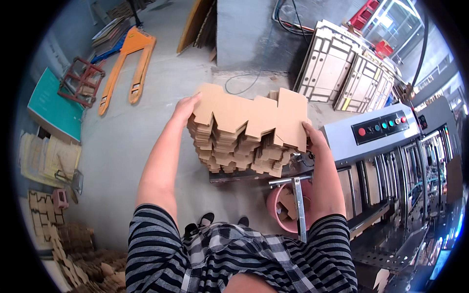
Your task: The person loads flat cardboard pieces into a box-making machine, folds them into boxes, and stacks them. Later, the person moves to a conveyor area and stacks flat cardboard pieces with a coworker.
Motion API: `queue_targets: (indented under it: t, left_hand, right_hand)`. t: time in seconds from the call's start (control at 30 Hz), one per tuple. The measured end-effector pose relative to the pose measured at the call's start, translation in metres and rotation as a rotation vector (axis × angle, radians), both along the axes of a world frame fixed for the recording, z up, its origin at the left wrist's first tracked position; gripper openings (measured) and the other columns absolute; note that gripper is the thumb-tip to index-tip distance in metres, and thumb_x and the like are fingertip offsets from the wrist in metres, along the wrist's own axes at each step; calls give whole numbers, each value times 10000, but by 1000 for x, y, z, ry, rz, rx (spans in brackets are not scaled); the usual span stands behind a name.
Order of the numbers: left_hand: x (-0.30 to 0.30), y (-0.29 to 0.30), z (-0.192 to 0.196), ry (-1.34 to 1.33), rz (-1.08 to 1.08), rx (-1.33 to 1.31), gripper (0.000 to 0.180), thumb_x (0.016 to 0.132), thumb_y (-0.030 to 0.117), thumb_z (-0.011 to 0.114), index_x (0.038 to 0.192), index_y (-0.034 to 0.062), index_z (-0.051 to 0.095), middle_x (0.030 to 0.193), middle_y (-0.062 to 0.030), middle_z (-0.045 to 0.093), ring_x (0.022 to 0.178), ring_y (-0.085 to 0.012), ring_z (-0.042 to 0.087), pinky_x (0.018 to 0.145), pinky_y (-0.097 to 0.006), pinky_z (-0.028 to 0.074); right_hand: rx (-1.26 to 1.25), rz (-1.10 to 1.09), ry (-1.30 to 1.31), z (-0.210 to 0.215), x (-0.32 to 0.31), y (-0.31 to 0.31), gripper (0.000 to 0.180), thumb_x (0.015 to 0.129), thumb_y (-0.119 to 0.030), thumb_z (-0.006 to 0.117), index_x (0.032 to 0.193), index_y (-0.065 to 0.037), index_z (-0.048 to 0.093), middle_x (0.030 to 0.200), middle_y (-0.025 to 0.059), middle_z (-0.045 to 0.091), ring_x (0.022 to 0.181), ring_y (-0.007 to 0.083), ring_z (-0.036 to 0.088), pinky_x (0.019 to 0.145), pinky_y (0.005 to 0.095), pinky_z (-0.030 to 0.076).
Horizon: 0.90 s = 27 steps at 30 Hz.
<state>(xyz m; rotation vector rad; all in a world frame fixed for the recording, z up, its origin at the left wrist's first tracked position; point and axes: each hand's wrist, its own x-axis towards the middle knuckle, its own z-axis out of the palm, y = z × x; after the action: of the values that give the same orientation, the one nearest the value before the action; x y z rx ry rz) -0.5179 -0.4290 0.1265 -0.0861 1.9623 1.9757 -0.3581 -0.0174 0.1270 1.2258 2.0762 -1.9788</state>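
Hands well apart, one at each end of a tall stack of brown cardboard pieces (232, 110). Left hand (185, 107) touches the stack's upper left end; right hand (315, 136) is against its right end. Cannot tell how firmly either presses. Stack stands in front of the person, on a low dark platform (227, 178); pieces notched, edges uneven. Just right of it, a grey machine (342, 137) with a black button panel (381, 128). Pink bucket (270, 201) below, cardboard scraps (287, 201) inside. Far left on the floor, an orange pallet jack (133, 43). Patterned boards (328, 66) lean beyond, upper right.
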Motion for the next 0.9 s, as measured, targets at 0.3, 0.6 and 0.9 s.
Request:
queue_targets:
  t: [0.3,0.6,0.9]
  left_hand:
    - [-11,9,-21,10,45,20,449,850,321,654,1127,-28,592,1050,-120,643,910,-203,630,774,-339,498]
    - [5,5,-12,65,90,132,491,848,306,667,1189,-28,551,1108,-136,622,987,-208,607,849,-345,475]
    - [-14,3,-13,94,111,67,585,851,302,669,1277,-39,458,1195,-167,574,1057,-224,579,869,-347,473]
  right_hand:
    - [-21,-108,166,-4,-13,4,605,734,-365,782,1072,99,592,981,164,651,808,242,657,693,380,539]
    - [-99,-54,457,42,-5,-7,549,764,-267,774,1085,125,562,982,207,645,838,257,664,691,364,558]
    - [-78,-74,488,26,-10,-5,514,795,-278,722,1128,78,557,966,162,649,806,223,653,708,326,540]
